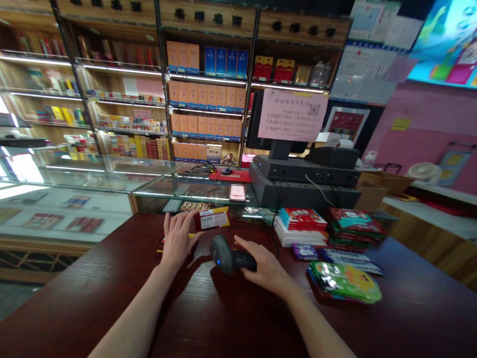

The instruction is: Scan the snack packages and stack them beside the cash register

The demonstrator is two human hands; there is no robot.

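My left hand grips a small red and yellow box by its left end, with a white barcode label on the side towards me. Behind and under that hand, part of another red and yellow pack shows on the counter. In my right hand is a black barcode scanner, held by its handle. Its head points up and left, just short of the box, and a small blue light glows on it. The two do not touch.
Right of my hands lie stacked red and white boxes, dark red packs, a purple pack and green bags. A cash register stands behind them. The dark wooden counter meets a glass case.
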